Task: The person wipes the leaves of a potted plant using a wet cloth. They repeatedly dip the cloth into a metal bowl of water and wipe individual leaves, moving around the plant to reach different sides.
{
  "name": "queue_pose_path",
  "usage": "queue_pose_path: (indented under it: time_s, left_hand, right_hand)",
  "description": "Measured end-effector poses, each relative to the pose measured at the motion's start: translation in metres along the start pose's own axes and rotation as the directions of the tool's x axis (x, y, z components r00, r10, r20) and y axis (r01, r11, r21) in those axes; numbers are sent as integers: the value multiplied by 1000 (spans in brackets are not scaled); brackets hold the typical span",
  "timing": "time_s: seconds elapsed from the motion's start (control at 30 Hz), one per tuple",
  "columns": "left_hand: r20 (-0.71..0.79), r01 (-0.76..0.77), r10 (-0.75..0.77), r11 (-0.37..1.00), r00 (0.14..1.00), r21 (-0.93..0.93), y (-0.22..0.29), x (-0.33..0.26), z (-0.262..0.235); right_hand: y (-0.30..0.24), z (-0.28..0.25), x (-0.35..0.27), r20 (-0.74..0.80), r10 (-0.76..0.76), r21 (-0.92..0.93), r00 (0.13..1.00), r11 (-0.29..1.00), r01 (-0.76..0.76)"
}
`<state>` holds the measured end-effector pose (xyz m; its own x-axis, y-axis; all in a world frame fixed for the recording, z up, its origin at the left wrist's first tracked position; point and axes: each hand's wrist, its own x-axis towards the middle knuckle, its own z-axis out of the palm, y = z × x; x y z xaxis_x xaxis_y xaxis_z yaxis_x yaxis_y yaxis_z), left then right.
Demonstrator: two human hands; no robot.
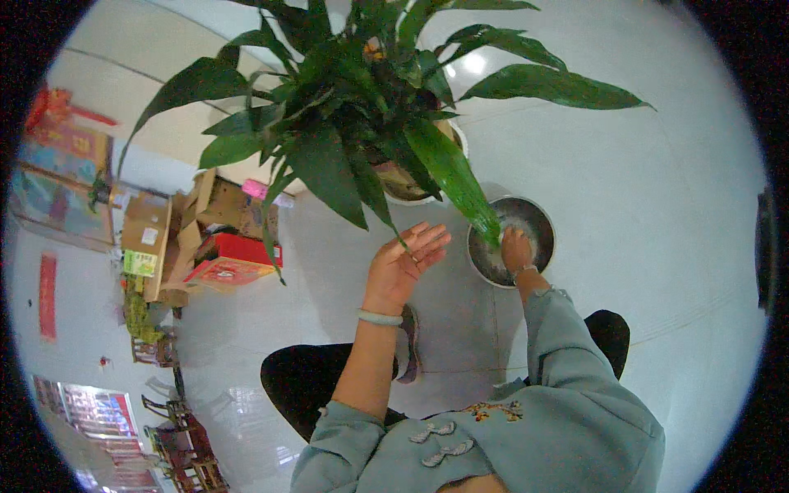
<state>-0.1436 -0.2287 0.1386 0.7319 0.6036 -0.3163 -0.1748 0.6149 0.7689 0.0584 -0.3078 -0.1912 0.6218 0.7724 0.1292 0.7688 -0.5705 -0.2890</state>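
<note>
A large potted plant (325, 160) with long, broad green leaves fills the upper middle, its pot (407, 185) mostly hidden behind the foliage. My left hand (408, 261) is raised just below the leaves, palm turned up, fingers apart and loosely bent, holding nothing. A bangle circles that wrist. To the right, a round metal basin (544, 230) stands on the floor beside the pot. Inside it is my right hand (516, 249), its fingers curled; what they hold, if anything, is hidden. One wet-looking leaf (456, 185) droops over the basin's left rim.
Cardboard boxes (148, 226) and a red box (238, 261) are stacked at the left. Wooden chairs (185, 448) stand at the lower left, near a bright window (90, 411). My knees are bent on both sides, and pale tiled floor (657, 246) extends right.
</note>
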Motion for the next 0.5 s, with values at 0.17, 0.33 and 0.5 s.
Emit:
queue_pose_path:
  time_s: [0.17,0.33,0.5]
  left_hand:
    - [-149,-15,18,1000,989,21,22,6,-23]
    - [-303,-176,157,984,940,-34,54,40,-76]
    - [-34,-97,95,991,995,-90,100,79,-106]
  right_hand:
    - [-3,-2,-1,440,-97,139,893,990,39]
    - [16,13,-10,188,153,49,970,985,-164]
    - [33,20,-14,484,-23,135,875,990,-49]
